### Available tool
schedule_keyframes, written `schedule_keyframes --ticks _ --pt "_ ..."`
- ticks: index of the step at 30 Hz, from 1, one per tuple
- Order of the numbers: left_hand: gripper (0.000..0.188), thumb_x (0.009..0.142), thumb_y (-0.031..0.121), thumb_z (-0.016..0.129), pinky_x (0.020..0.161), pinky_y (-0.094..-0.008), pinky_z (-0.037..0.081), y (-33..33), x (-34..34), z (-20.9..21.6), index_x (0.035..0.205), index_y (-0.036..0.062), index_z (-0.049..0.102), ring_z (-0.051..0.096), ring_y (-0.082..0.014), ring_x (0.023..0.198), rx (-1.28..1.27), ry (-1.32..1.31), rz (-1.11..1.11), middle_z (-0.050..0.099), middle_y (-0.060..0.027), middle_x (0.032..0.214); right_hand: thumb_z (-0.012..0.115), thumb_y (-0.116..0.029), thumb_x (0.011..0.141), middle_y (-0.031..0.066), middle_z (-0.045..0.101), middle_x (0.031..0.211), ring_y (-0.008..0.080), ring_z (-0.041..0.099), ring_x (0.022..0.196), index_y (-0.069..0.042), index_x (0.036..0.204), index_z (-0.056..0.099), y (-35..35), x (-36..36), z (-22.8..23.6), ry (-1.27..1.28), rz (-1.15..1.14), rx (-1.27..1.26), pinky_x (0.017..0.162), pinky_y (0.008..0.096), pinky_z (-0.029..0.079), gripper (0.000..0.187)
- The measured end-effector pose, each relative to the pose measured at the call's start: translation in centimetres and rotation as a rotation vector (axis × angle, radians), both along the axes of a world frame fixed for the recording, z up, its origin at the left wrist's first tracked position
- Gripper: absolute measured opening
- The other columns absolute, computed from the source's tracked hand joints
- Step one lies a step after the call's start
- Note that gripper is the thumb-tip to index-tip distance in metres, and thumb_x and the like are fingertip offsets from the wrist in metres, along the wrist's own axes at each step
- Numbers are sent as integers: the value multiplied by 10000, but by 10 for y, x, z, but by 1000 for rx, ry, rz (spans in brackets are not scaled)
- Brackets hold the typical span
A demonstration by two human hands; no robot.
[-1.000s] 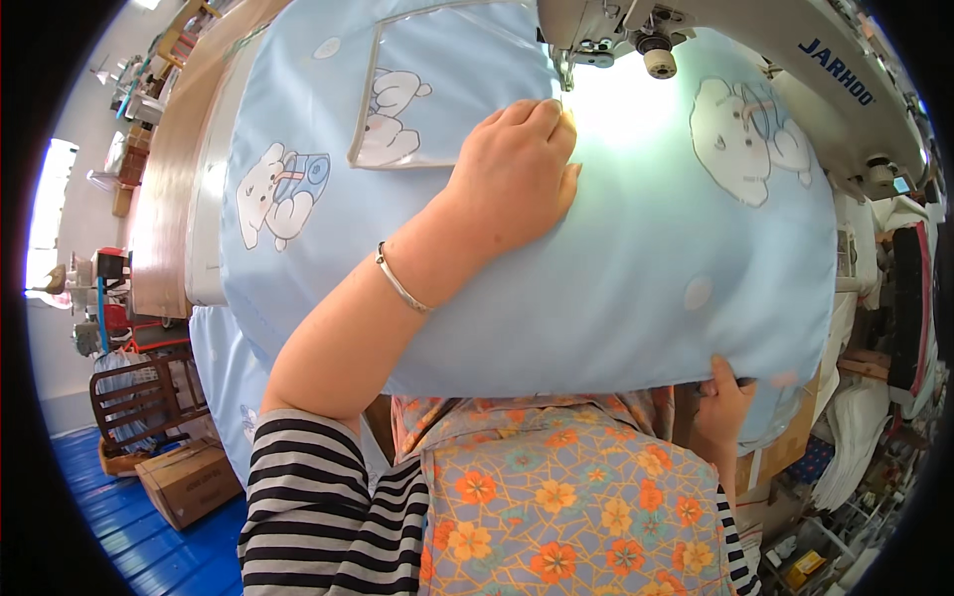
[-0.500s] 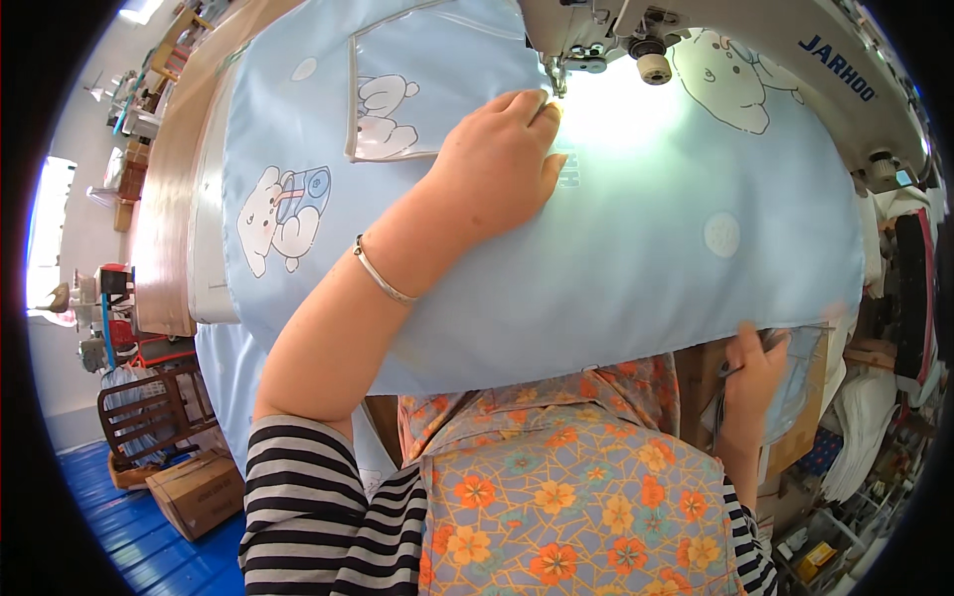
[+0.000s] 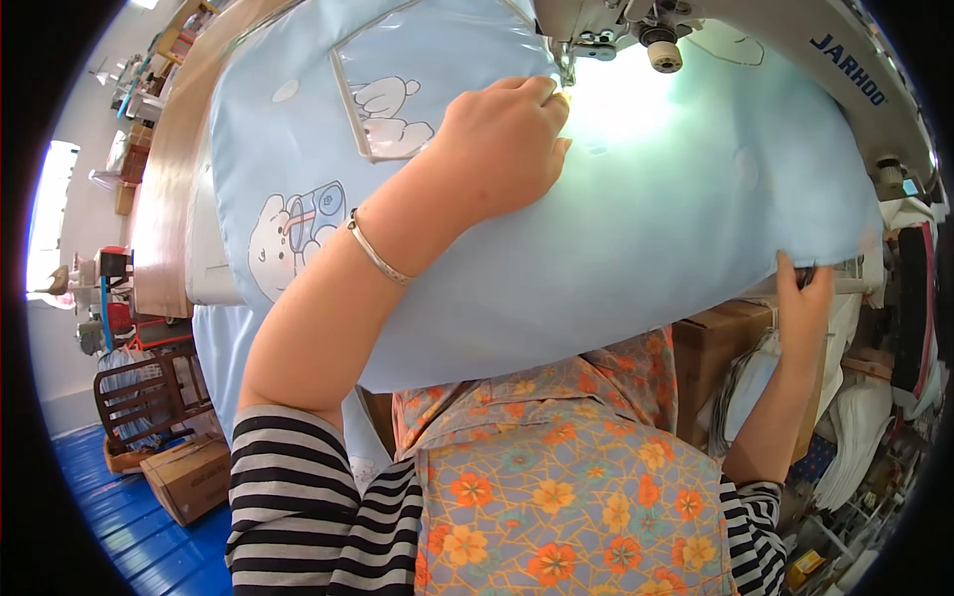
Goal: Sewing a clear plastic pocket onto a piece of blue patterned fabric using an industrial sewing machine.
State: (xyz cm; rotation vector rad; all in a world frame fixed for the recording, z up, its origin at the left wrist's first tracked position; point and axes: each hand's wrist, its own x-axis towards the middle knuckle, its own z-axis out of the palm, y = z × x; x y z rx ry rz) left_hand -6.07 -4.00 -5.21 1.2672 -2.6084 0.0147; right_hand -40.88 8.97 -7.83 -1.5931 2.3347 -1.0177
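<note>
A large light-blue fabric (image 3: pixel 616 248) printed with cartoon bears lies over the sewing table, with a stitched pocket patch (image 3: pixel 388 99) at upper left. My left hand (image 3: pixel 497 149) presses flat on the fabric, its fingertips right by the needle of the white sewing machine (image 3: pixel 696 30). A thin bracelet circles that wrist. My right hand (image 3: pixel 805 298) pinches the fabric's right front edge, where it hangs off the table. The machine's lamp lights the cloth under the needle brightly.
The wooden tabletop (image 3: pixel 169 199) runs off to the left. On the blue floor at lower left stand a cardboard box (image 3: pixel 189 477) and a dark wooden crate (image 3: pixel 144 397). Cardboard boxes and white fabric piles (image 3: pixel 874 417) sit under the table at right.
My right hand has risen from below the table edge and now grips the fabric's right edge. The fabric has shifted up and away under the machine, with my left hand following toward the needle.
</note>
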Motion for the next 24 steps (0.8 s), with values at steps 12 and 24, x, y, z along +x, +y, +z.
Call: schedule_keyframes --ticks 12,24 --pt "304 896 157 609 800 -396 570 -10 -5 0 1142 -19 639 655 -285 1037 5 -71 39 662 -116 1165 674 -133 933 25 582 824 122 513 708 -23 1017 605 -24 2 -7 27 18 -235 693 282 453 155" --pt "397 914 53 481 989 -412 492 -26 3 14 1280 60 633 594 -287 1189 125 -174 -10 630 -83 1318 667 1 901 52 696 945 81 599 735 -18 1127 693 84 141 -54 -999 687 252 658 266 492 228"
